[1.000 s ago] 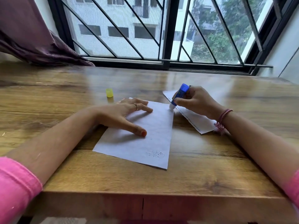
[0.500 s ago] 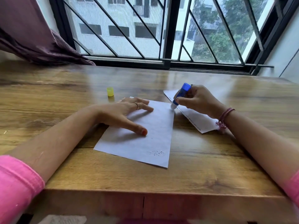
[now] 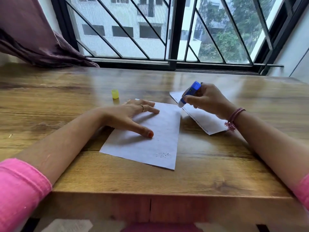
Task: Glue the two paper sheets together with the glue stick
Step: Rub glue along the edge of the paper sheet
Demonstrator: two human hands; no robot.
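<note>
A white paper sheet (image 3: 160,141) lies on the wooden table in front of me. My left hand (image 3: 130,114) rests flat on its upper left part, fingers spread, pinning it down. My right hand (image 3: 207,99) grips a blue glue stick (image 3: 189,94), tilted, with its white tip at the sheet's far right corner. A second sheet (image 3: 205,121) with a printed edge lies to the right, partly hidden under my right hand and wrist. The yellow glue cap (image 3: 115,94) stands on the table beyond my left hand.
The wooden table (image 3: 209,173) runs to a barred window at the back. A purple curtain (image 3: 33,41) drapes onto the far left of the table. The table's front edge is close to my body.
The glue stick and my right hand stay at the sheet's far right corner with only a slight shift. My left hand has not moved.
</note>
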